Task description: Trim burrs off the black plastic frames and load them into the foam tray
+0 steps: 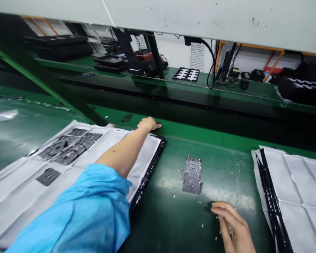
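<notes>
My left hand [147, 123] reaches far forward over a stack of trays [147, 168] covered by a white sheet, with its fingers curled on a small dark piece [158, 123] on the green table. My right hand [233, 226] rests near the front edge, fingers closed around a small greyish part that is mostly hidden. A short row of overlapping grey flat parts [192, 174] lies on the table between my hands. More dark flat parts [70, 147] lie on the white sheet at the left.
A second tray stack with a white cover [292, 189] sits at the right. A small dark piece [126, 117] lies beyond the left trays. Behind runs a green bench [179, 84] with a black-and-white parts tray [186, 74], cables and equipment. White crumbs dot the table.
</notes>
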`<state>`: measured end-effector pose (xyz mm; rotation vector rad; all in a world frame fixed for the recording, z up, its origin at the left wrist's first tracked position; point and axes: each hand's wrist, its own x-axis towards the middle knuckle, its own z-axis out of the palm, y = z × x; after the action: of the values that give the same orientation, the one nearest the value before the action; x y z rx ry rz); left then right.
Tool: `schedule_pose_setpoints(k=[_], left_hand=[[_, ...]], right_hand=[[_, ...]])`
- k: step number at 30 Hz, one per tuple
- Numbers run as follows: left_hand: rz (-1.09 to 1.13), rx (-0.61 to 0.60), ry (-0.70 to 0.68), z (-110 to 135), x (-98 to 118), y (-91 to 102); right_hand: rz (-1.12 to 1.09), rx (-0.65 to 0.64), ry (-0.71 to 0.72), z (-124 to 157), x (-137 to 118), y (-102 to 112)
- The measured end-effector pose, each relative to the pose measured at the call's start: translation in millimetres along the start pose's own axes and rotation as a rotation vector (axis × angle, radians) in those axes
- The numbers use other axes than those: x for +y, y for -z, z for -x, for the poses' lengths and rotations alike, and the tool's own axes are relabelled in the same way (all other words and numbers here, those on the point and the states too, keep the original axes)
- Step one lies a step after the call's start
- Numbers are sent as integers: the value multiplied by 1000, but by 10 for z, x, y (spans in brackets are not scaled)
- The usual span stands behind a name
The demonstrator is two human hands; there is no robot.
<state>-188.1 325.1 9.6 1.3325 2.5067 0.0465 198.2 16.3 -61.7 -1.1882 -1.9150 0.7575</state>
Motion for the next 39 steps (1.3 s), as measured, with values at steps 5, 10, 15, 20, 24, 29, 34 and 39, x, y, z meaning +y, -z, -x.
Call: schedule_pose_setpoints(k=[5,10,15,20,24,29,34,39], left_hand=[[26,-101,-102,91,124,16],[152,-234,-463,966,351,-39],[285,-554,-914,2313,267,-265],[483,-622,-1000,2933,74,-443],[577,-578,-1011,3115,-27,-571],[615,-418,-1075,3272,-83,-768],[608,-358,-1133,3301,-57,-898],[604,-363,-1139,3298,-27,-934]], right_hand=[[-7,40,-37,19,18,-6],[-30,154,-110,-51,-112,-17],[-246,313,-235,-239,-302,24],[-498,186,-401,-282,-465,56],[-573,192,-451,-194,-522,78],[-630,236,-440,-112,-479,84],[-628,331,-407,-81,-393,21],[-555,406,-359,-123,-375,-14]])
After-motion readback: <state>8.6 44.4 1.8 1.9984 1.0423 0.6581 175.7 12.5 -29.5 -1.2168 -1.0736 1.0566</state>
